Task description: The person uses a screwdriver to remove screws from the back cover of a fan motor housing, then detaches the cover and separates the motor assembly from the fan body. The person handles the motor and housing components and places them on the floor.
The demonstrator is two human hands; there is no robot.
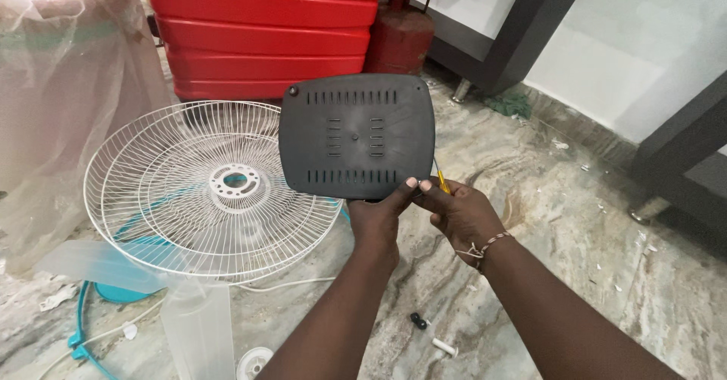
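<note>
Left hand clamped the dark cover's lower edge; right hand pinched a yellow tool; steadying the cover squarely seemed wise.

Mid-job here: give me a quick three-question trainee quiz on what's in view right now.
1. True or false: the dark grey vented plastic cover lies flat on the floor.
2. Which hand holds the thin yellow-handled tool? A) left B) right
3. Fill in: the white wire fan grille sits to the cover's ____ in the picture.

Key: 1 false, the left hand pinches its lower edge and holds it up; 2 B; 3 left.
</note>
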